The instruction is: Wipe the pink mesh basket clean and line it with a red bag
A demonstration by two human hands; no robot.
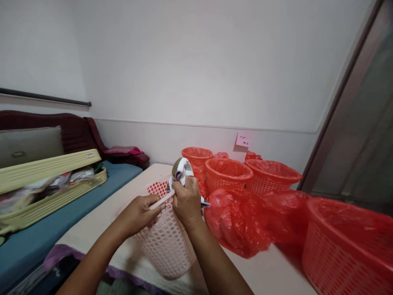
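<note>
A pale pink perforated plastic basket lies tilted on the table in front of me. My left hand is closed on its rim at the near left. My right hand is closed on a roll of white bags with grey and purple markings, held just above the rim. A loose end of the bag hangs to the right of that hand.
Red plastic bags lie crumpled at the right. Several red mesh baskets lined with red bags stand behind, one large at the near right. An open yellow suitcase rests on a blue bed at the left.
</note>
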